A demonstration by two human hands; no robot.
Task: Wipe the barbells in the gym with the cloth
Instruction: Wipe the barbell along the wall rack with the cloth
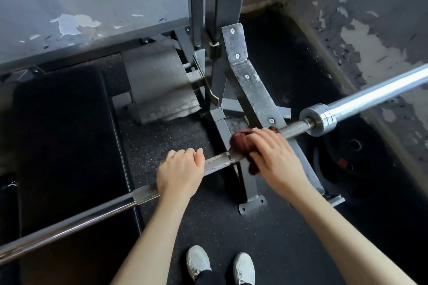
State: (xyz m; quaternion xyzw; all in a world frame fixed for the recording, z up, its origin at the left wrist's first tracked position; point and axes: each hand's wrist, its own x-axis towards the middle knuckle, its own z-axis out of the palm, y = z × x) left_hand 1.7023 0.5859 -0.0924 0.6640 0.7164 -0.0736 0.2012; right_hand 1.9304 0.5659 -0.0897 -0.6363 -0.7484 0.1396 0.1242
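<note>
1. As I looked down on the work from the head view, the left grip (179,171) was curled round the knurled shaft of the barbell (215,158), holding it, by my reading, to steady it.
2. Just to the outer side of that grip, the right grip (275,157) lay over the dark red cloth (239,142), fingers bent down around it and pressing it onto the bar. The cloth was bunched and wrapped partly round the shaft, with a fold hanging below the right grip.
3. The bar itself ran across me from far beyond the left grip to far beyond the right one, and it crossed the rack (252,85) close under the right grip.
4. Beyond the right grip came a short bare stretch of knurling, then the collar (318,119) and the bright sleeve (375,89).
5. I judged the job to be mid-wipe. The cloth was on the outer knurling, and I could not tell which parts were already clean. The sleeve and the long shaft past the left grip looked like work remaining.
6. I saw only this one barbell, so any others I counted as undone.
</note>
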